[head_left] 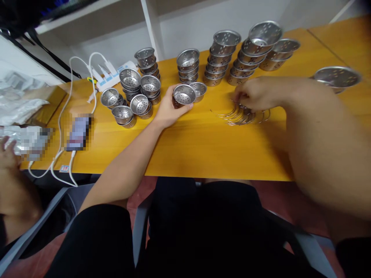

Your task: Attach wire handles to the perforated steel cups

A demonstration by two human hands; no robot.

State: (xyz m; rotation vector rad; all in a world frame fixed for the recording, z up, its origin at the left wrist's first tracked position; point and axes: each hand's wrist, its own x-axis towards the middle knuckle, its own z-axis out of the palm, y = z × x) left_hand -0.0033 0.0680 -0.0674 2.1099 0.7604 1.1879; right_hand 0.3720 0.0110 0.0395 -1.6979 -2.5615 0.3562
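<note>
My left hand (169, 108) is closed around a perforated metal cup (184, 95), thumb at its near side. Just behind that cup, to its right, stands another perforated cup (199, 91). Over a small pile of curved wire pieces (239, 116), my right hand (251, 94) points down with its fingers bent together. Whether a wire is pinched in those fingers is hidden. Several stacks of the same cups rise behind my hands, among them a tall stack (222, 58) and a taller one (252, 56) to its right.
More cup stacks (139, 104) crowd the left of the yellow table (203, 154). A power strip (116, 77) with white cables and a phone (79, 132) lie farther left. At the left edge a co-worker's hand (8, 154) touches plastic bags. One cup (336, 77) stands far right.
</note>
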